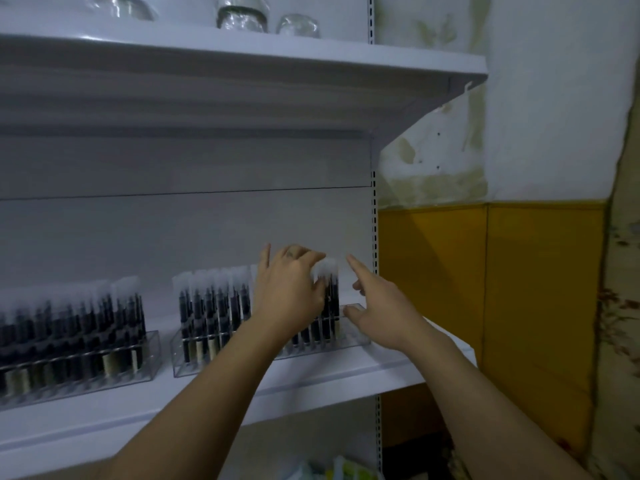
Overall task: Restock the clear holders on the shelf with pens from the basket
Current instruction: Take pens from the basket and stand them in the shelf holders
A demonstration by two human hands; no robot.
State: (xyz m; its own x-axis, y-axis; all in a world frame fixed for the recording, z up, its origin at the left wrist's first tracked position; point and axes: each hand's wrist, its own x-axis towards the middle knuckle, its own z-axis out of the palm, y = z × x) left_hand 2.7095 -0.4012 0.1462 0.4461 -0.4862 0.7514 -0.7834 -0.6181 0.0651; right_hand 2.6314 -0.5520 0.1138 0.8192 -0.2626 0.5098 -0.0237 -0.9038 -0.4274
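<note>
Forearms [207, 393] stretch to the shelf [311, 379], where the left hand [287, 292] pinches the white-capped top of a pen [333, 292] standing in the rightmost clear holder [356, 334], likely light, stiff and slick, best gripped by the barrel, while the right hand [377, 306] hovers just beside it, forefinger straight, thumb at the holder's rim.

Nothing can be read: the white tops of the pens [214, 306] are blurred, and the holders [194, 365] and shelf [311, 386] carry no legible print.
</note>
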